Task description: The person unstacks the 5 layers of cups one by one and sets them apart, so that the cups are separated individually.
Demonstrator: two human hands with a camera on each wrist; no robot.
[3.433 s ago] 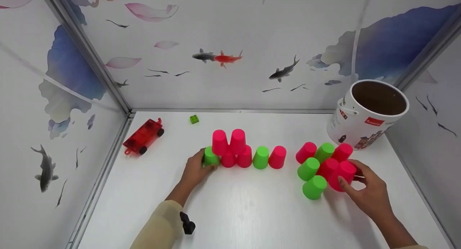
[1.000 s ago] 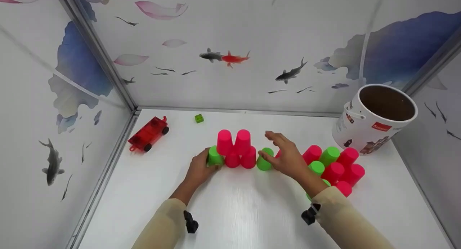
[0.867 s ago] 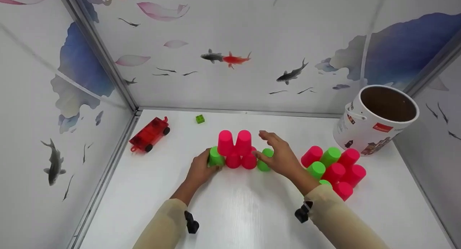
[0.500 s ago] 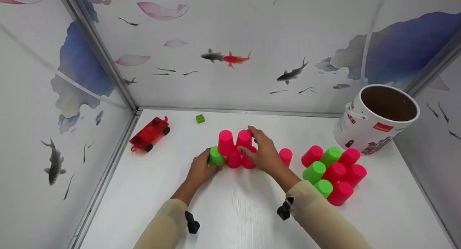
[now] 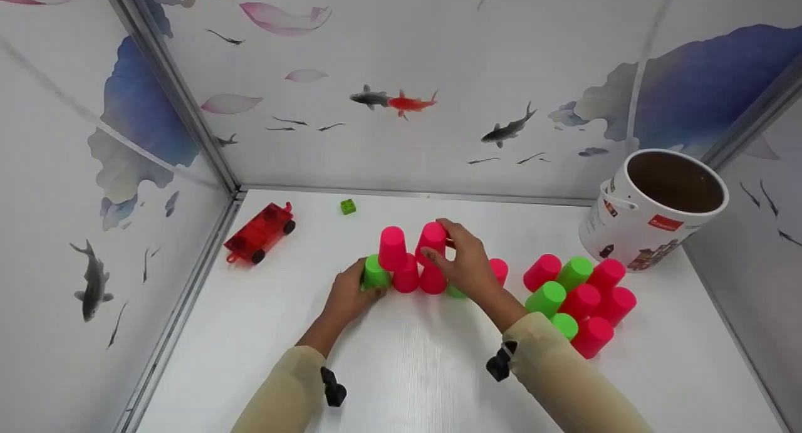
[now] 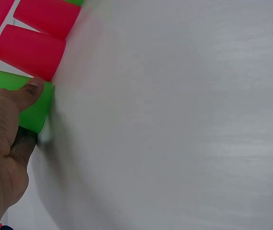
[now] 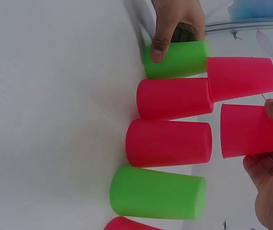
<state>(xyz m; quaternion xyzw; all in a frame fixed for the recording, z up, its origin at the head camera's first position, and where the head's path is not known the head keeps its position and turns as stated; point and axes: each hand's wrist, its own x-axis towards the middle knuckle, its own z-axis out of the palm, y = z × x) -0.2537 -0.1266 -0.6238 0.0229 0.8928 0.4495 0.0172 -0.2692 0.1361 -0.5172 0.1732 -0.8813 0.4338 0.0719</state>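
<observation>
Upside-down cups stand in a row on the white table. At the row's left end my left hand [image 5: 346, 293] grips a green cup [image 5: 378, 270], thumb on its near side. Two pink cups, left [image 5: 406, 276] and right [image 5: 433, 281], follow it, then a green cup [image 7: 158, 193] and another pink cup [image 5: 499, 270]. One upper pink cup [image 5: 393, 248] rests across the green cup and the first pink one. My right hand [image 5: 468, 267] holds a second upper pink cup [image 5: 430, 239] between thumb and fingers; a small gap shows under it in the right wrist view.
Several more pink and green cups [image 5: 583, 300] stand clustered on the right. Behind them is a white bucket [image 5: 595, 226]. A red toy wagon [image 5: 262, 234] and a small green block [image 5: 348, 207] lie at the back left. Printed walls enclose the table.
My right hand has come from the right-hand cluster, leftward over the row, and taken hold of the right upper pink cup, which has shifted slightly right. My left hand keeps its grip.
</observation>
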